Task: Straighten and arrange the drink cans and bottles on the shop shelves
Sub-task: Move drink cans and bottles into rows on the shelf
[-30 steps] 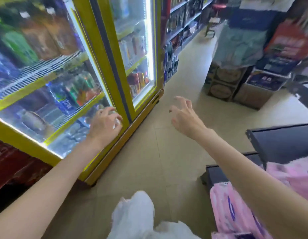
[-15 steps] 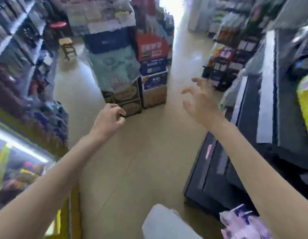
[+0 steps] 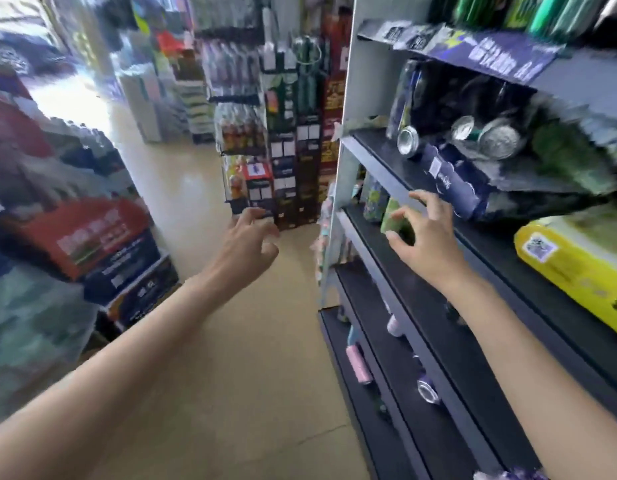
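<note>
Head view looks down a shop aisle with dark shelves (image 3: 449, 344) running along the right. Both hands are apart and hold nothing: the right hand (image 3: 425, 241) hovers with fingers spread just in front of the middle shelf, near a green can (image 3: 390, 216), and the left hand (image 3: 246, 242) hangs loosely curled over the floor (image 3: 231, 393) in the middle of the aisle.

Little of the tidying looks done on this unit. On the upper shelf a dark blue can (image 3: 445, 178) lies on its side with its silver top facing out, and more toppled cans (image 3: 487, 135) lie behind it among crumpled green wrap (image 3: 570, 157). Lower down, a pink can (image 3: 358, 363) and a purple can (image 3: 427, 389) also lie flat, well apart. A yellow pack (image 3: 573, 268) sits on the near right. My judgement: standing these cans upright and lining them up is all yet to do, starting probably with the green can nearest the right hand.
</note>
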The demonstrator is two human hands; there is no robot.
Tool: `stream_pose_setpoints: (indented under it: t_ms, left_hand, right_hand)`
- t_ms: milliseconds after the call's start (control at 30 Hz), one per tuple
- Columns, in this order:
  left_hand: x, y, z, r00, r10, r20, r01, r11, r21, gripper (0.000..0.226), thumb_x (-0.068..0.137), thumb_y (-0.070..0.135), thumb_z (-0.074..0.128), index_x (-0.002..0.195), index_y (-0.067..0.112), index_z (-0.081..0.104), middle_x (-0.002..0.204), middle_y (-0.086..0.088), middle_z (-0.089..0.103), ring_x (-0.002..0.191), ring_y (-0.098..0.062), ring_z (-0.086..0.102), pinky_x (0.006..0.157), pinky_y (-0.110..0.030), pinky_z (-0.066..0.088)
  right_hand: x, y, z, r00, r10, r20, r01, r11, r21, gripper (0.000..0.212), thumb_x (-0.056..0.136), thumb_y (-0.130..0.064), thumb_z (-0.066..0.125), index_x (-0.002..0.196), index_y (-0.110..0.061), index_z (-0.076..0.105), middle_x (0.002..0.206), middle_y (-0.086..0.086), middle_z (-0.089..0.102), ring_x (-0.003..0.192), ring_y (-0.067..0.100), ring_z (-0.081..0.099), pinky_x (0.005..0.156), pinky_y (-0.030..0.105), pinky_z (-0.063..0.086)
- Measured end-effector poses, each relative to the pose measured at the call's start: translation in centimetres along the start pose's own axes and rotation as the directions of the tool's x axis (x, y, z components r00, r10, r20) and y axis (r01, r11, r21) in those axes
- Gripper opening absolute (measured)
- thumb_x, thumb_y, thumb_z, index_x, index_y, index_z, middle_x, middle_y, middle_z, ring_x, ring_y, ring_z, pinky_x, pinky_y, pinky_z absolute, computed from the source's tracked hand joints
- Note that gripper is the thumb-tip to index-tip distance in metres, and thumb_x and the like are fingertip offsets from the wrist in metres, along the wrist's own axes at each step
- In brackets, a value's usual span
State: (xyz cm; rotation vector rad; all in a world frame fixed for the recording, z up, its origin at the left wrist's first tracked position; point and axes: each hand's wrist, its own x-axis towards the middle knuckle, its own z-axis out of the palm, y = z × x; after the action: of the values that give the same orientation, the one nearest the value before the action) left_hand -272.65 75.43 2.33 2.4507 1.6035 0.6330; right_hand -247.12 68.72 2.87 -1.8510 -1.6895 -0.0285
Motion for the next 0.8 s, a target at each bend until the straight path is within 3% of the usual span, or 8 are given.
stream_pose_setpoints:
  t_ms: [200,367,500,633,800]
  left_hand:
    - [10.7,-5.5,-0.2,0.948,0.305,0.094,-0.304,0.952,-0.031,0.027,0.091,0.018,0.05,0.117,0.019,0.059,0.144,-0.004,0.032,0.131,-0.028,0.026,0.108,-0.044,0.024]
    - [19.5,-7.1,-2.0,0.804,0.582,0.126,-0.578,0.813,-0.069,0.03,0.093,0.02,0.046,0.122,0.018,0.055,0.143,-0.005,0.033,0.128,-0.028,0.034,0.107,-0.042,0.031]
    - [26.2,-2.9,-2.5,0.71,0.704,0.025,-0.687,0.7,-0.194,0.035,0.086,0.01,0.052,0.121,0.012,0.057,0.135,-0.011,0.043,0.12,-0.033,0.045,0.101,-0.046,0.037]
    - [31.3,2.5,-3.6,0.614,0.769,-0.18,-0.778,0.55,-0.303,0.031,0.08,0.007,0.051,0.108,0.001,0.062,0.124,-0.019,0.051,0.113,-0.04,0.05,0.096,-0.046,0.039]
    - [36.0,6.6,-4.8,0.559,0.763,-0.325,-0.816,0.435,-0.381,0.032,0.083,0.004,0.056,0.115,0.003,0.059,0.129,-0.016,0.048,0.118,-0.034,0.046,0.101,-0.038,0.032]
  right_hand:
    - [3.2,-2.0,1.9,0.958,0.241,-0.156,-0.257,0.962,-0.093,0.034,0.079,-0.027,0.073,0.107,-0.009,0.064,0.14,0.013,0.033,0.133,0.03,0.021,0.11,0.04,0.02]
    - [5.3,-6.3,2.1,0.9,0.36,-0.245,-0.408,0.893,-0.189,0.052,0.082,-0.033,0.069,0.128,-0.016,0.05,0.144,0.007,0.024,0.134,0.024,0.017,0.11,0.042,0.022]
    - [8.7,-9.3,-1.4,0.897,0.347,-0.275,-0.422,0.857,-0.295,0.058,0.087,-0.036,0.062,0.136,-0.019,0.038,0.145,0.002,0.019,0.134,0.021,0.022,0.111,0.043,0.024]
    - [13.0,-10.8,-5.8,0.881,0.248,-0.402,-0.408,0.829,-0.383,0.05,0.086,-0.032,0.064,0.13,-0.016,0.046,0.145,0.005,0.022,0.136,0.022,0.021,0.112,0.039,0.02]
    - [19.2,-9.6,-9.0,0.824,0.222,-0.522,-0.472,0.778,-0.414,0.05,0.087,-0.031,0.063,0.13,-0.013,0.046,0.146,0.008,0.022,0.137,0.025,0.018,0.112,0.038,0.017]
